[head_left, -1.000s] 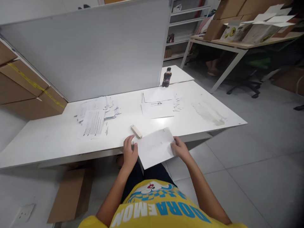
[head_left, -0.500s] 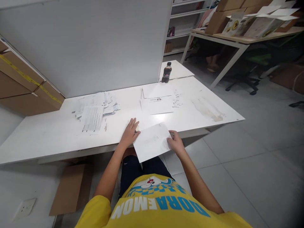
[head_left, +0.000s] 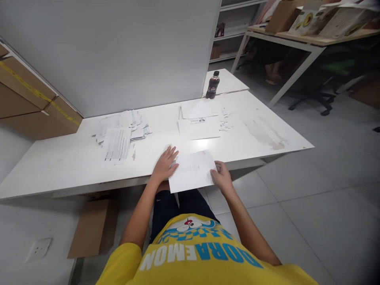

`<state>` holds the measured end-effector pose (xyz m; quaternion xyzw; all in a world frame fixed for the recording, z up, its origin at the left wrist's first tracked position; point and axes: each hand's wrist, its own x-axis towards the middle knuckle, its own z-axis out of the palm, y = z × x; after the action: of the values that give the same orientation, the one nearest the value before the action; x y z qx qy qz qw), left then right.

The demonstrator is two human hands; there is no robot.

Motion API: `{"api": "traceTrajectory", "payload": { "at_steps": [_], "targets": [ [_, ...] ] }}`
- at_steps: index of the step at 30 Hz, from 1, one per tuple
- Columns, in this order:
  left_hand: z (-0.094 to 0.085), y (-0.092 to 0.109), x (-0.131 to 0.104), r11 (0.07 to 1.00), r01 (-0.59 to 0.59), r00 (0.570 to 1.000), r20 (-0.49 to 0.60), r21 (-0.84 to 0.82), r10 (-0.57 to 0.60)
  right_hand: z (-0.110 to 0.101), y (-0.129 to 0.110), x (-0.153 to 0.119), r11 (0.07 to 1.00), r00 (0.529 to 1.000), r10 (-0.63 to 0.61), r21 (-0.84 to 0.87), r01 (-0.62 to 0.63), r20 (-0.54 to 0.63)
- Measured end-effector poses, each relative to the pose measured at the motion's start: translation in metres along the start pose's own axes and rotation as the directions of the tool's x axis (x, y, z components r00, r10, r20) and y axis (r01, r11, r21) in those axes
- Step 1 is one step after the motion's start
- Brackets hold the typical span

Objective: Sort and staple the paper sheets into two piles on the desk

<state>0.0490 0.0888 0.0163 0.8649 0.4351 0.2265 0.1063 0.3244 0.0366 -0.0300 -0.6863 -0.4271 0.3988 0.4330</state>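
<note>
A white sheet of paper [head_left: 192, 172] with faint print overhangs the table's front edge. My right hand [head_left: 222, 176] pinches its right edge, the thumb on top. Flat on the tabletop lies my left hand [head_left: 165, 165], fingers stretched out and the thumb at the sheet's left edge. Something small and pale, partly hidden, shows beneath and beyond those fingers; I cannot make out what it is. Behind the sheet, more white papers [head_left: 198, 128] overlap, one bearing a small dark picture. Small paper scraps [head_left: 226, 120] are scattered to their right.
A heap of printed papers [head_left: 117, 142] lies on the white table [head_left: 74, 166] at left. A bottle of dark drink [head_left: 213, 85] stands near the grey partition [head_left: 133, 51]. Cardboard boxes [head_left: 62, 118] are stacked at left. Another person's feet [head_left: 273, 75] show beneath the far desk [head_left: 285, 41].
The sheet has turned to lie squarer to the table edge, and its near corner has risen. My left fingers have shifted over the pale thing. The view has moved slightly.
</note>
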Motion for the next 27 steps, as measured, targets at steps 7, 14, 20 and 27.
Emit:
{"api": "traceTrajectory", "payload": {
  "at_steps": [7,14,20,27],
  "targets": [
    [-0.002,0.002,-0.004,0.989,0.134,0.985,0.121,-0.068,-0.125,0.002,-0.006,0.001,0.997,1.000,-0.030,-0.067,0.029,-0.010],
    [0.007,0.012,-0.008,0.991,0.114,0.992,0.046,0.070,-0.118,0.004,-0.011,0.007,0.998,0.998,-0.043,-0.047,0.041,-0.038],
    [0.009,0.012,-0.011,0.991,0.090,0.995,0.024,0.103,-0.093,0.000,-0.006,0.007,0.997,0.996,-0.073,-0.041,0.071,-0.056],
    [0.014,0.012,-0.011,0.988,0.124,0.991,-0.064,0.093,-0.118,-0.066,-0.077,0.128,0.944,0.856,-0.314,-0.036,0.329,-0.412]
  ]
}}
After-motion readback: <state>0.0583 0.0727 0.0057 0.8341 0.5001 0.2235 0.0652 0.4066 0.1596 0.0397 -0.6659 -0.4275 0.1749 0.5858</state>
